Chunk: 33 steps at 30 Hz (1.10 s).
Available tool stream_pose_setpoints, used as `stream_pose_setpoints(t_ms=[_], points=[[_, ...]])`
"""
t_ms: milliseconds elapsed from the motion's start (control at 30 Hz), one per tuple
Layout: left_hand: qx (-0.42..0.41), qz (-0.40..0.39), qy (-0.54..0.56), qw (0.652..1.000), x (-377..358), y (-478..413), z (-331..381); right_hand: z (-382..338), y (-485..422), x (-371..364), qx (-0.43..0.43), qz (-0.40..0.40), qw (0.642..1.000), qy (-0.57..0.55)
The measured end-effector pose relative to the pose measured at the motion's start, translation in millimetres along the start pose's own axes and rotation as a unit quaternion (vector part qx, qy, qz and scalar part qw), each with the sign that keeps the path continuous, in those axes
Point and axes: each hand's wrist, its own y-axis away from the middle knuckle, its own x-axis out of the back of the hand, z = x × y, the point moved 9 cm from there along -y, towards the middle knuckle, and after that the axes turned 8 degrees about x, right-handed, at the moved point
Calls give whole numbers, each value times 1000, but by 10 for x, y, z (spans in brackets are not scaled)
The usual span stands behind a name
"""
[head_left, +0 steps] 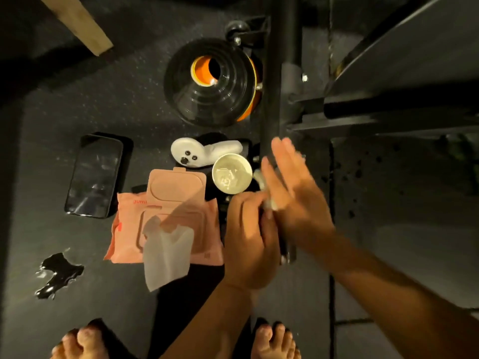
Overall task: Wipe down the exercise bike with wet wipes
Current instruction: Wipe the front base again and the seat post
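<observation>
Dark speckled rubber floor throughout; light is dim. The exercise bike's black frame tube runs down the centre-right of the view. The left grip is clenched round its lower end, fingers curled about it; the right grip is released, fingers straight, palm pressing a crumpled white wet wipe against the tube just above the left grip. Just left of the grips lies a pink wipe pack, lid flipped open, one wipe hanging out of the opening. Behind the pack stand a white cup and a white object with three dark dots; a black and orange disc sits beyond, beside the tube. A phone lies left of the pack; a puddle glistens nearer the bare feet.
</observation>
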Motion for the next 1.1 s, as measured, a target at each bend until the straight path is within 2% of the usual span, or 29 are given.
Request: stream_pose_setpoints(t_ms=[67, 100, 167, 233, 300, 367, 433, 533, 633, 733, 800, 900, 967, 1100], points=[[-40, -52, -9, 998, -156, 60, 60, 266, -509, 168, 26, 16, 997, 68], [-57, -88, -36, 994, -292, 108, 72, 424, -761, 152, 20, -14, 995, 100], [-70, -145, -107, 981, -526, 193, 34, 718, -1072, -34, -29, -119, 982, 143], [-74, -189, -140, 969, -630, 245, -9, 766, -997, -274, -55, -217, 960, 169], [-82, -186, -127, 971, -552, 237, 0, 568, -661, -469, -28, -281, 945, 168], [-86, -166, -111, 976, -439, 241, 31, 366, -297, -533, 9, -305, 941, 146], [-86, -172, -108, 975, -427, 257, 54, 356, -220, -508, 39, -323, 929, 176], [-99, -165, -131, 973, -533, 253, 15, 479, -629, -488, 46, -329, 911, 243], [-105, -167, -171, 965, -685, 248, 20, 750, -1022, -497, -53, -310, 912, 264], [-93, -173, -224, 955, -754, 251, 20, 929, -1182, -564, -87, -303, 916, 249], [-132, -176, -276, 936, -837, 206, 75, 1092, -1348, -522, -121, -277, 919, 251], [-200, -187, -354, 894, -955, 32, 141, 1343, -1616, -446, -205, -212, 933, 207], [-214, -198, -384, 876, -986, -69, 143, 1472, -1717, -436, -258, -172, 936, 166], [-191, -188, -361, 893, -980, -129, 147, 1687, -1875, -422, -354, -94, 926, 91]])
